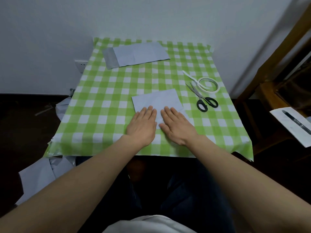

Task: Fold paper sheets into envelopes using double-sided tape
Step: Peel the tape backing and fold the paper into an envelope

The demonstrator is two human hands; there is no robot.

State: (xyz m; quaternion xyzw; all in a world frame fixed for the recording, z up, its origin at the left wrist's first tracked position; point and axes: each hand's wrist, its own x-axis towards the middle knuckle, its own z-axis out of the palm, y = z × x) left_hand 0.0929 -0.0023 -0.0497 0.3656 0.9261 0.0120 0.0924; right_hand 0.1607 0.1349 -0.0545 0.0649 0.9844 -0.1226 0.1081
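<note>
Folded paper sheet [157,101]: lies on checked tablecloth [104,101], centre-near; long axis apparently toward the person, slightly skewed. Left hand [143,126], right hand [176,126]: flat, fingers spread, pressing its near part. Finished envelope [136,54]: far left, long axis crosswise. Scissors [202,98], tape roll [208,84]: right.

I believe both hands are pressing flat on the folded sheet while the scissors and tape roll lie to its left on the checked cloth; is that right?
Not quite: the head view shows the scissors and tape roll lying to the right of the folded sheet, not its left. The left hand and right hand do press flat on it, on the checked cloth.
</note>
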